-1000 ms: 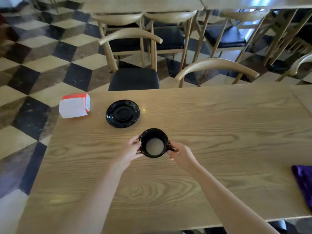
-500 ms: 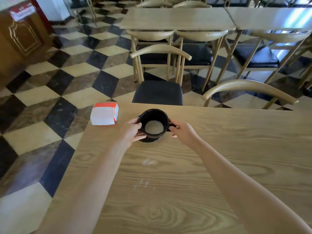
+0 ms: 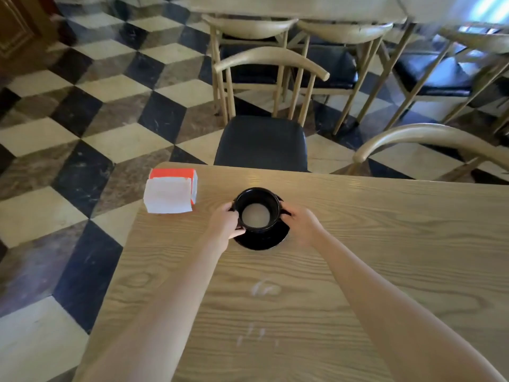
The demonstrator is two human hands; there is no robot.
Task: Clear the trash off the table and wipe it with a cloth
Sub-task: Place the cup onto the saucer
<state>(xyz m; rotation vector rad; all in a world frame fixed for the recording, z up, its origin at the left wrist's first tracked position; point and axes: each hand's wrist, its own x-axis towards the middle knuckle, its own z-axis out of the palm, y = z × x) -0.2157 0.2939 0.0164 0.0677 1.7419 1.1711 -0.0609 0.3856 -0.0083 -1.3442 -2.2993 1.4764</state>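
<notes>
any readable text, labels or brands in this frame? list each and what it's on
None readable.
White-and-orange box at the table corner: faint lines on its white face, too blurred to read.
Black cup and saucer: no markings visible.

A black-seated chair [image 3: 261, 142] faces the table's far edge on checkered floor [image 3: 91, 133].

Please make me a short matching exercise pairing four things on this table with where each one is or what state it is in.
Things:
1. black ceramic cup
2. black round saucer
3. white-and-red paper box
4. whitish smears

Descriptions:
A. at the table's far left corner
B. on the wood, nearer the person than the crockery
C. held between both hands
D. under the cup

Pairs: 1-C, 2-D, 3-A, 4-B
</notes>
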